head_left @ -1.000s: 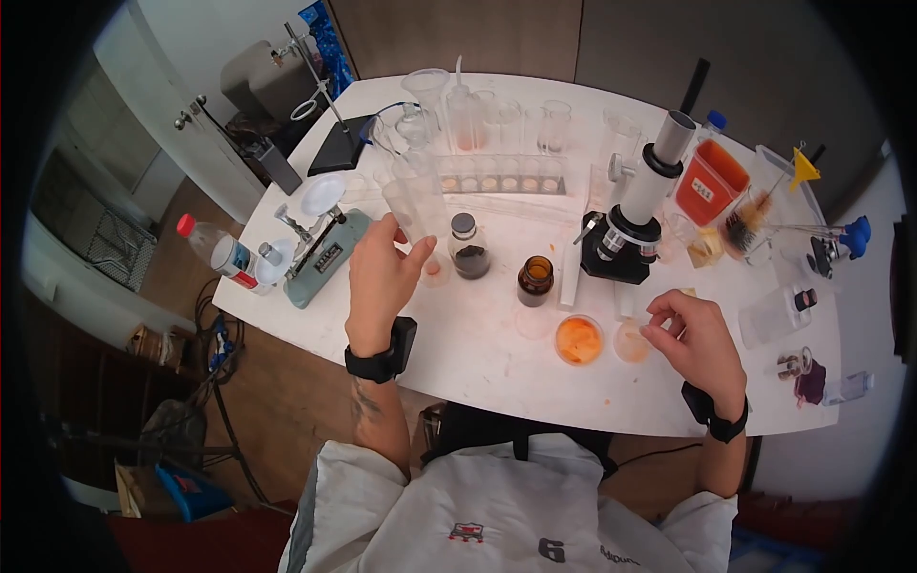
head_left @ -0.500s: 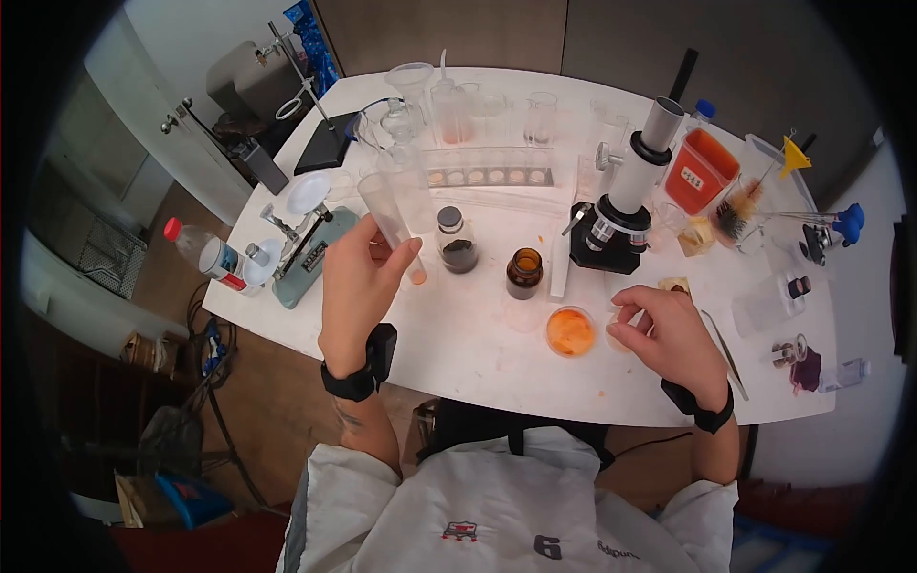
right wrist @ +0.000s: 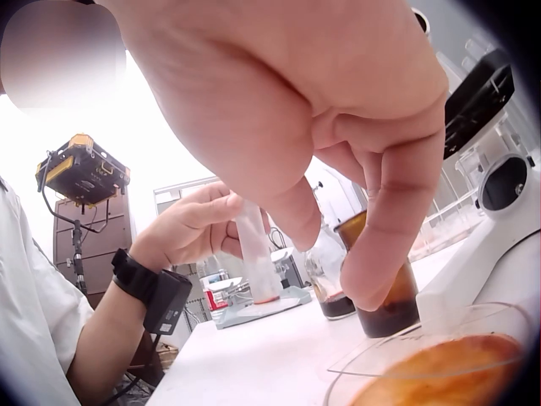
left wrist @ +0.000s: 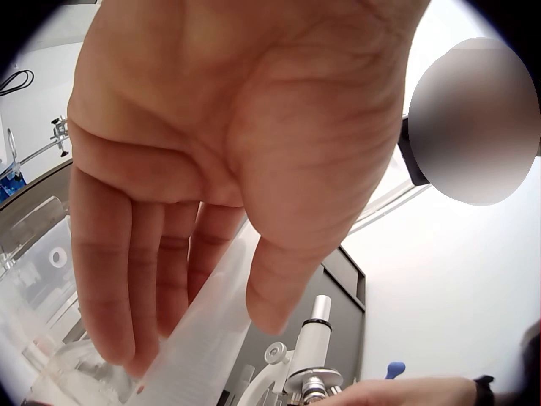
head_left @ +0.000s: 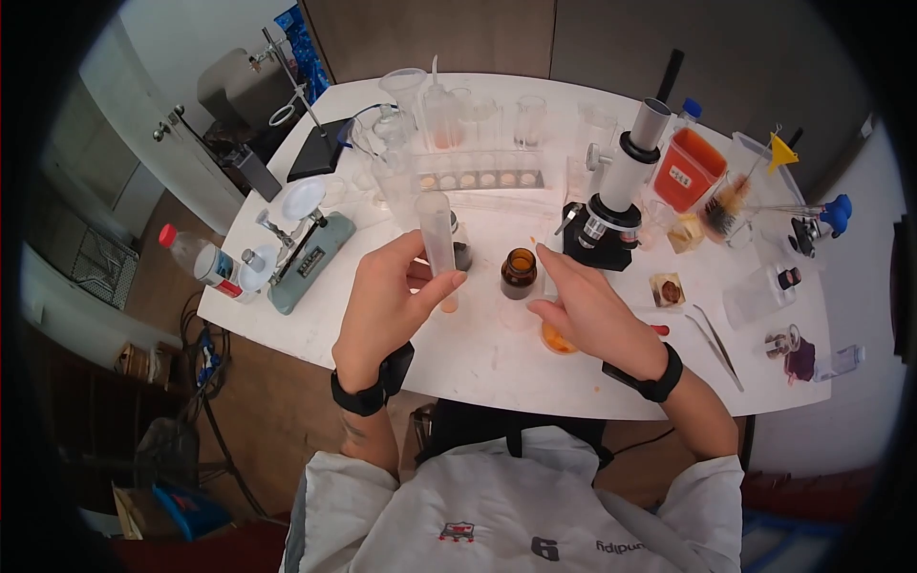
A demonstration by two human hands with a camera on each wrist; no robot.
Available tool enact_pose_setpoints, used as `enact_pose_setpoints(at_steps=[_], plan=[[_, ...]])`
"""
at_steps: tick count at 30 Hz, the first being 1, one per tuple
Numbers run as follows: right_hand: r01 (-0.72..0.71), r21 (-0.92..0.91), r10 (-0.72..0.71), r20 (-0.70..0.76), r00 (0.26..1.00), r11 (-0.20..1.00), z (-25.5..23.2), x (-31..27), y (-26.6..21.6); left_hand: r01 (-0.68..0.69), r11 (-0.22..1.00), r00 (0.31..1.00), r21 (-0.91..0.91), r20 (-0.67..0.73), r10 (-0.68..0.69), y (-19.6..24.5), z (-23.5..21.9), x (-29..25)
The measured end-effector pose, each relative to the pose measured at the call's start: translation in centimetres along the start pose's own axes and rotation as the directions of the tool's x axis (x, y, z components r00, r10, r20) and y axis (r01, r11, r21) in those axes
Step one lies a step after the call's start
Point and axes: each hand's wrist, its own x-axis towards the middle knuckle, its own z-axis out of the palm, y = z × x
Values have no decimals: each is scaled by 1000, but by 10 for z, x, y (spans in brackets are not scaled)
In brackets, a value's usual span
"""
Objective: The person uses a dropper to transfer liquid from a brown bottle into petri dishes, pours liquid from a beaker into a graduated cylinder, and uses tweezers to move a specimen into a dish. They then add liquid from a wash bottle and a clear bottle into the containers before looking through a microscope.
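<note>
My left hand [head_left: 382,306] grips a tall translucent plastic cylinder [head_left: 437,234] between thumb and fingers, tilted a little, with an orange tint at its foot. My right hand [head_left: 590,301] reaches over the petri dish [head_left: 556,339] of orange material and hides much of it. Its fingers are loosely extended and hold nothing, with the tips close to the open brown glass bottle [head_left: 519,274]. In the right wrist view a fingertip overlaps that brown bottle [right wrist: 393,313]. Behind the cylinder, a clear bottle of dark contents [head_left: 462,256] is partly hidden.
A microscope [head_left: 611,201] stands behind my right hand, with a red-orange container [head_left: 690,170] beyond it. Tweezers [head_left: 714,351] lie at the right. On the left are a balance scale [head_left: 310,263] and a red-capped bottle [head_left: 201,260]. Along the back is a rack of sample cups [head_left: 482,179].
My left hand has lifted the cylinder and brought it right, toward the middle. My right hand has moved left from beside the petri dish to the brown bottle, its fingers straightening.
</note>
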Motion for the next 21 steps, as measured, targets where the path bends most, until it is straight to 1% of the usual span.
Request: enact_pose_setpoints(at_steps=[1, 2, 4, 7, 10, 13, 16, 19, 21], plan=[[-6, -14, 7, 9, 1000, 1000, 3, 5, 0, 23, 1000, 999, 0, 33, -23, 1, -1, -1], [-42, -9, 42, 36, 998, 999, 4, 10, -2, 46, 999, 997, 1, 66, -46, 1, -1, -1], [-117, -3, 117, 89, 989, 993, 6, 17, -4, 56, 998, 995, -7, 87, -55, 0, -1, -2], [-104, -28, 104, 6, 995, 994, 21, 18, -1, 35, 999, 995, 2, 98, -35, -6, 0, -1], [-54, -12, 53, -52, 997, 998, 23, 23, 1, 21, 1000, 995, -15, 94, -20, -6, 2, 0], [-128, 13, 128, -33, 991, 992, 29, 26, 4, 6, 1000, 996, -11, 84, -5, -8, 3, 1], [-123, 48, 125, -34, 992, 991, 33, 27, 7, -26, 999, 997, 23, 74, 24, -7, 5, 3], [-53, 63, 58, -68, 996, 997, 35, 26, 12, -46, 996, 996, 76, 77, 40, -9, 7, 6], [-99, 89, 105, -62, 992, 991, 30, 25, 5, -53, 993, 996, 103, 79, 45, -10, 9, 9]])
